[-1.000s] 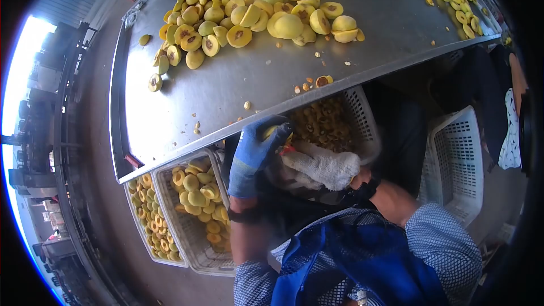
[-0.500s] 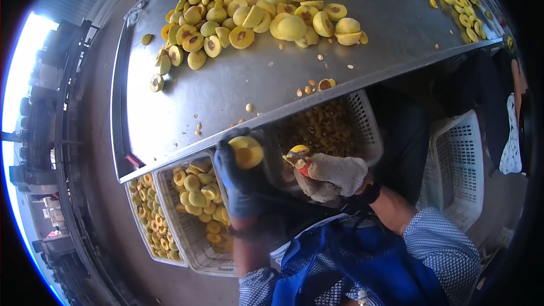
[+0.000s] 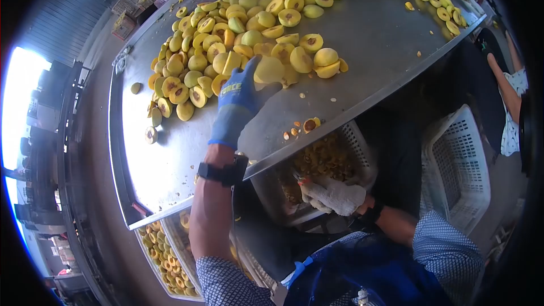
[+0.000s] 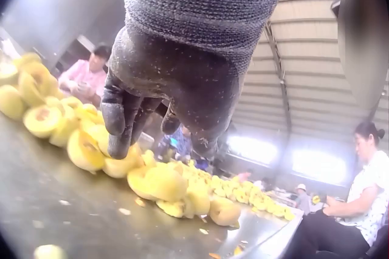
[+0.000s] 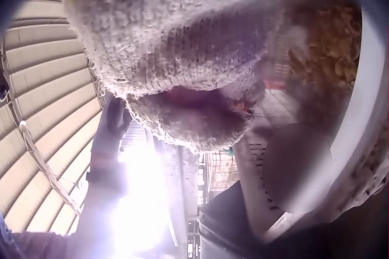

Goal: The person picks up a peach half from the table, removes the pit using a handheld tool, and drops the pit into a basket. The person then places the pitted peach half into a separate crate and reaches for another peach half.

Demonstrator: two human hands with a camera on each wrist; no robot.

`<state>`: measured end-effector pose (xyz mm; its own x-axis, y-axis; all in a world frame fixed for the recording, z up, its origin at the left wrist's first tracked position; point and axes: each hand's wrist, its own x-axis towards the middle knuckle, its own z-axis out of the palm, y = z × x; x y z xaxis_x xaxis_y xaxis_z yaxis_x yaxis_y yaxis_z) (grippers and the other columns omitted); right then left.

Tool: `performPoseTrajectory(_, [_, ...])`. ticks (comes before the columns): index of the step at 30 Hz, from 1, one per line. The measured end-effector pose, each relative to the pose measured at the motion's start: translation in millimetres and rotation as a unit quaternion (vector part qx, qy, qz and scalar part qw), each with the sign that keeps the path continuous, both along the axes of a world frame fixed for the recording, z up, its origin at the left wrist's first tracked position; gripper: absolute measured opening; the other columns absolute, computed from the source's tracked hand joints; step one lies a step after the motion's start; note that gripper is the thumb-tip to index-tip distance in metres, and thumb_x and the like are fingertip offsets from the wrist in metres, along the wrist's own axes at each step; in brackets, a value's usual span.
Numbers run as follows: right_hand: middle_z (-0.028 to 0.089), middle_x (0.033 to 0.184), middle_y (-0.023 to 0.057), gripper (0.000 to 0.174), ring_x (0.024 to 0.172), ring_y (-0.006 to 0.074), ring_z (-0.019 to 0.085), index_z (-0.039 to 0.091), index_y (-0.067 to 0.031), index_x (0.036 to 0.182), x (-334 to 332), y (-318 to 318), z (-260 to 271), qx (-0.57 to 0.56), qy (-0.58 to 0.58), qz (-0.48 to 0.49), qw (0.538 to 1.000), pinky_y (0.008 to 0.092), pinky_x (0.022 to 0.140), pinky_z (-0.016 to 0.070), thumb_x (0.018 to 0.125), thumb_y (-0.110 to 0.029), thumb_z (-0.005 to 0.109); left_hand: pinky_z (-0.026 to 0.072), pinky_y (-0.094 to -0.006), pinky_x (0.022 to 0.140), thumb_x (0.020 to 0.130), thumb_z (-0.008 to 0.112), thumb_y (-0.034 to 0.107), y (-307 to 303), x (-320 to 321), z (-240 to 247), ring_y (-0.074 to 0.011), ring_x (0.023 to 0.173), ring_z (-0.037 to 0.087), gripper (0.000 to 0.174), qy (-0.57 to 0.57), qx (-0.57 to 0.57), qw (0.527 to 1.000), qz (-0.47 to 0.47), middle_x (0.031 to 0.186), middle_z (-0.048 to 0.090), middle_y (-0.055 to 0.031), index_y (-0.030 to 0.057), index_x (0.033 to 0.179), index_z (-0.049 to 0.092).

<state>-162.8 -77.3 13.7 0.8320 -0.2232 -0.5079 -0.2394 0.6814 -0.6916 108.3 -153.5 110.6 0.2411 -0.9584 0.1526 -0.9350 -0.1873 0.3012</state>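
Note:
My left hand [image 3: 237, 102], in a blue glove with a dark palm, reaches over the pile of halved yellow fruit [image 3: 195, 78], its fingers at a large pale half [image 3: 268, 70]. From the left wrist view, the hand [image 4: 173, 83] hangs over the fruit [image 4: 159, 183] with fingers loosely spread and nothing held; whether they touch it I cannot tell. Below the table edge, my right hand [image 3: 334, 194], in a white knitted glove, grips a small tool [image 3: 302, 181] with a red part. The right wrist view has the glove [image 5: 176, 58] curled, largely hiding the tool.
The metal table [image 3: 283, 114] has a raised edge above my lap. Under it stands a crate of dark scraps [image 3: 371, 161]. Crates of fruit [image 3: 164, 255] are at lower left, a white crate [image 3: 462, 164] at right. People [image 4: 358, 192] sit around the table.
My left hand has moved from the lap up onto the table; the fruit it held is gone from it. The yellow piece at the right hand's tool is no longer visible there. The head view has shifted.

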Motion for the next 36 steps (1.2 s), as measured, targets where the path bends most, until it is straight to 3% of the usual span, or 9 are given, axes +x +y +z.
performPoseTrajectory(4, [0.054, 0.077, -0.004, 0.029, 0.053, 0.0037, 0.044, 0.059, -0.0107, 0.104, -10, -6, -2, 0.001, 0.023, -0.026, 0.999, 0.0203, 0.043, 0.0344, 0.098, -0.04, 0.058, 0.0525, -0.0417, 0.08, 0.078, 0.08, 0.04, -47, 6, -34, -0.0339, 0.096, 0.064, 0.064, -0.017, -0.024, 0.999, -0.038, 0.113, 0.061, -0.0211, 0.0137, 0.13, 0.055])
performPoseTrajectory(6, [0.055, 0.077, -0.0021, 0.028, 0.053, 0.0052, 0.045, 0.059, -0.0095, 0.105, -23, -7, 2, -0.089, 0.021, -0.029, 0.995, 0.022, 0.045, 0.0373, 0.099, -0.037, 0.057, 0.0518, -0.0355, 0.074, 0.082, 0.075, 0.038, -24, 5, -20, -0.028, 0.09, 0.065, 0.061, 0.255, -0.009, 0.967, 0.006, 0.114, 0.062, -0.0189, 0.0105, 0.132, 0.053])
performPoseTrajectory(13, [0.062, 0.077, 0.0059, 0.036, 0.069, 0.0169, 0.06, 0.063, -0.005, 0.104, -8, -23, 58, -0.341, 0.018, -0.043, 0.939, 0.0307, 0.061, 0.048, 0.097, -0.04, 0.059, 0.0502, -0.0342, 0.074, 0.099, 0.045, 0.048, 122, -55, -24, -0.0298, 0.093, 0.061, 0.058, 0.745, -0.247, 0.615, -0.073, 0.126, 0.056, -0.0283, 0.0056, 0.138, 0.04])
performPoseTrajectory(17, [0.069, 0.093, 0.021, 0.047, 0.093, 0.0426, 0.065, 0.064, -0.0098, 0.116, 13, -14, 84, -0.495, 0.02, -0.019, 0.868, 0.0459, 0.074, 0.0535, 0.093, -0.05, 0.058, 0.0482, -0.0395, 0.094, 0.104, 0.038, 0.042, 139, -95, -48, -0.0341, 0.114, 0.056, 0.044, 0.705, -0.309, 0.638, -0.013, 0.126, 0.055, -0.0297, 0.0074, 0.13, 0.044])
performPoseTrajectory(20, [0.069, 0.093, 0.0213, 0.051, 0.091, 0.0429, 0.065, 0.064, -0.0093, 0.115, 18, -9, 99, -0.492, 0.1, 0.029, 0.864, 0.0478, 0.076, 0.0532, 0.093, -0.054, 0.055, 0.0448, -0.0391, 0.098, 0.104, 0.038, 0.036, 145, -108, -52, -0.0323, 0.113, 0.057, 0.039, 0.704, -0.321, 0.634, 0.003, 0.123, 0.057, -0.027, 0.0056, 0.128, 0.044])
performPoseTrajectory(24, [0.068, 0.097, 0.0216, 0.05, 0.093, 0.0429, 0.064, 0.063, -0.0092, 0.114, 22, -5, 101, -0.481, 0.134, 0.05, 0.865, 0.0486, 0.077, 0.0527, 0.095, -0.054, 0.051, 0.0465, -0.036, 0.094, 0.103, 0.041, 0.039, 139, -112, -57, -0.0258, 0.102, 0.062, 0.044, 0.532, -0.331, 0.771, 0.112, 0.11, 0.065, -0.021, 0.0002, 0.123, 0.049])
performPoseTrajectory(31, [0.068, 0.102, 0.0197, 0.04, 0.094, 0.0399, 0.065, 0.062, -0.009, 0.116, 18, -3, 79, -0.503, 0.029, 0.066, 0.861, 0.0451, 0.078, 0.0523, 0.098, -0.043, 0.051, 0.0483, -0.0256, 0.08, 0.099, 0.054, 0.026, 139, -112, -50, -0.013, 0.088, 0.061, 0.031, 0.519, -0.265, 0.801, 0.133, 0.095, 0.067, -0.0062, -0.002, 0.107, 0.065])
performPoseTrajectory(33, [0.067, 0.107, 0.0165, 0.036, 0.092, 0.035, 0.066, 0.059, -0.0105, 0.121, 12, -4, 55, -0.601, -0.059, 0.094, 0.792, 0.041, 0.078, 0.0524, 0.099, -0.038, 0.052, 0.0488, -0.0252, 0.077, 0.097, 0.056, 0.025, 136, -111, -56, -0.0124, 0.085, 0.061, 0.031, 0.503, -0.263, 0.817, 0.1, 0.094, 0.067, -0.0061, -0.0021, 0.107, 0.065])
performPoseTrajectory(36, [0.065, 0.113, 0.0111, 0.036, 0.089, 0.0283, 0.066, 0.055, -0.0138, 0.131, 0, -2, 31, -0.474, -0.127, 0.08, 0.868, 0.0355, 0.078, 0.0525, 0.099, -0.031, 0.054, 0.0499, -0.0261, 0.076, 0.096, 0.058, 0.027, 137, -107, -61, -0.0125, 0.084, 0.061, 0.032, 0.579, -0.229, 0.78, 0.059, 0.094, 0.068, -0.0072, -0.002, 0.106, 0.065])
